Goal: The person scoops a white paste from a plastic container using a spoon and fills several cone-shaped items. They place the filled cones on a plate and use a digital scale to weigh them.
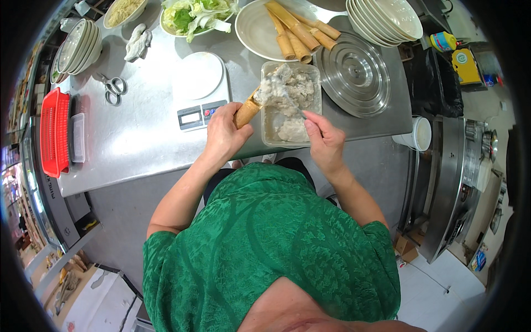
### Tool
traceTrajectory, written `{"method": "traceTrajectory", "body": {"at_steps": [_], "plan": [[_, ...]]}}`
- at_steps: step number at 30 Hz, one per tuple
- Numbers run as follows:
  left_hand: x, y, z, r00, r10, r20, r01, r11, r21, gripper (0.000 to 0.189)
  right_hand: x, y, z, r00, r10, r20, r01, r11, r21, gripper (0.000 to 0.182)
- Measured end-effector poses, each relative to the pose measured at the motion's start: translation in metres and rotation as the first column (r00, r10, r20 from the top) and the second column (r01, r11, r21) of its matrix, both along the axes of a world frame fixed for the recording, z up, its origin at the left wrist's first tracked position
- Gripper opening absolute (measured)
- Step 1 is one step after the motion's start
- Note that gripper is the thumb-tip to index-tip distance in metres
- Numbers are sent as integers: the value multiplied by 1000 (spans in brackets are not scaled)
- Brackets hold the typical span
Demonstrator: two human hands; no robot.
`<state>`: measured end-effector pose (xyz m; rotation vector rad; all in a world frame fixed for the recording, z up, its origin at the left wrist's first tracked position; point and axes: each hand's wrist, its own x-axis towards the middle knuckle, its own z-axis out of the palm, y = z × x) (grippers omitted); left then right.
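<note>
My left hand [227, 132] grips a piece of bamboo [247, 111] by its lower end, tilted toward the upper right. Thick greyish paste [274, 89] sits on the bamboo's far end. With my right hand [325, 139] I hold the thin handle of a utensil [299, 111], whose tip is buried in that paste. Both meet above a clear plastic tub [265, 139], which contains more of the paste [292, 130]. Left of the tub lies a white digital kitchen scale [199, 76]. Split bamboo pieces [296, 27] rest on a large oval plate [253, 27] beyond the tub.
A round steel lid [354, 70] lies right of the tub, near stacked bowls [388, 20]. Lettuce [195, 16] and noodles [124, 11] fill bowls at the back. Scissors [112, 88], a white cloth [138, 42], a red basket [56, 133] and more bowls [81, 47] stand left on the steel table [145, 145].
</note>
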<state>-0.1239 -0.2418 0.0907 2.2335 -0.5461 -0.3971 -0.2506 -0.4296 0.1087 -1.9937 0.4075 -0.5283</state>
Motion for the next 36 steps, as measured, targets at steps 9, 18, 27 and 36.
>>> {"method": "traceTrajectory", "body": {"at_steps": [9, 18, 27, 36], "plan": [[7, 5, -6, 849, -3, -528, -177, 940, -290, 28, -11, -2, -14, 994, -98, -53, 109, 956, 271, 19], [6, 20, 0, 747, -37, -664, -233, 921, -313, 29, -1, -12, -27, 970, -244, 16, 223, 908, 354, 18], [7, 45, -6, 706, -105, -701, -250, 888, -385, 29, 8, -9, -28, 971, -238, 1, 209, 854, 476, 19], [4, 48, -8, 642, -128, -756, -289, 872, -394, 32, 7, -6, -24, 978, -205, 41, 200, 973, 116, 20]]}}
